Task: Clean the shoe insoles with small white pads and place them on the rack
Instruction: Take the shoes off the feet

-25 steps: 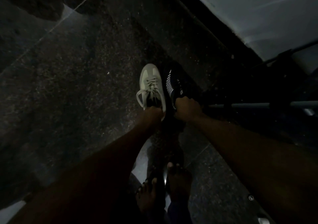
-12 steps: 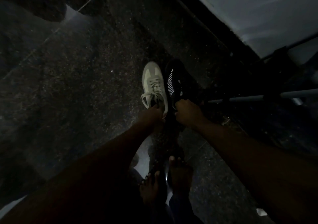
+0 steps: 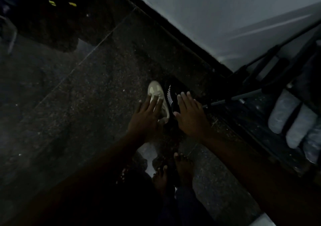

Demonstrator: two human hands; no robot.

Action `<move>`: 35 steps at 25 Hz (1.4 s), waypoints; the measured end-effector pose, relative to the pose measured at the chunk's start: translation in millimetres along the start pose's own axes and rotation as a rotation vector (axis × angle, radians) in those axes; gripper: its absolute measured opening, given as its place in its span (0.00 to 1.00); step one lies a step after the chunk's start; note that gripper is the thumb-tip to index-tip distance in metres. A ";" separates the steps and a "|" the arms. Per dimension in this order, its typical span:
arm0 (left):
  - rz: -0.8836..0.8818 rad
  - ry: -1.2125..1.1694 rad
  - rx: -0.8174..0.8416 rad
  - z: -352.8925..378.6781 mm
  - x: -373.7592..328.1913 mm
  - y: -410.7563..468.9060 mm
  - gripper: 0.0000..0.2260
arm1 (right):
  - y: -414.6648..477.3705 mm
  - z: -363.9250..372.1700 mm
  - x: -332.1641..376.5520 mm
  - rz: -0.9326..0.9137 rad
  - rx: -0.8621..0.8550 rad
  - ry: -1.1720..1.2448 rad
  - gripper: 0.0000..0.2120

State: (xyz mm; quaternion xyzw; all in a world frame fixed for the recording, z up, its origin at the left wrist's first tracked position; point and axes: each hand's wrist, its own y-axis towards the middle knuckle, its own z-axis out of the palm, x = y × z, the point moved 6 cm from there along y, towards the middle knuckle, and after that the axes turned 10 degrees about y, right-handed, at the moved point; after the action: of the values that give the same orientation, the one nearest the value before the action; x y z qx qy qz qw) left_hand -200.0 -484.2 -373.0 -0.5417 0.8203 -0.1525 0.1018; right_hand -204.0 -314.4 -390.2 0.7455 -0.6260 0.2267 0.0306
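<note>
A pale cream sneaker point(image 3: 157, 91) and a black sneaker point(image 3: 171, 93) with white stripes stand side by side on the dark speckled floor, toes pointing away from me. My left hand point(image 3: 147, 118) hovers over the heel half of the cream shoe with its fingers spread and straight. My right hand point(image 3: 189, 114) is spread over the heel half of the black shoe in the same way. Neither hand holds anything. No insole or white pad shows in this dim view.
A dark metal shoe rack point(image 3: 271, 88) stands at the right against the pale wall point(image 3: 225, 17), with several pale shapes point(image 3: 295, 121) on its lower tier. My bare feet point(image 3: 173, 172) stand just below the shoes. A dark skirting edge point(image 3: 173, 28) runs diagonally behind them.
Both hands have let go of the shoes' heels and opened, fingers now spread above them. The shoes stay where they were set on the floor, and the view has swung to show more of the rack.
</note>
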 end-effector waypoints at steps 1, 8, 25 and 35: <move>0.002 0.000 -0.032 -21.8 1.9 -9.0 0.34 | -8.1 -18.5 9.1 -0.001 -0.035 0.008 0.34; 0.078 0.068 -0.151 -148.6 -1.4 -58.8 0.34 | -62.8 -146.1 64.3 0.029 -0.233 0.019 0.34; 0.621 0.101 -0.391 -331.4 -224.5 -30.3 0.34 | -219.4 -339.6 -53.0 0.429 -0.657 0.043 0.29; 0.782 0.236 -0.074 -319.4 -326.9 32.5 0.31 | -272.7 -353.3 -181.6 0.851 -0.254 0.082 0.17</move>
State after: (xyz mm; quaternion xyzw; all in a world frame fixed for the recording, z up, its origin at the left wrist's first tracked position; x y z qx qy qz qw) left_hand -205.8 -126.9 -86.2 -0.1709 0.9754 -0.1338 0.0377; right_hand -72.2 27.5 -77.2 0.4023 -0.8982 0.1699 0.0509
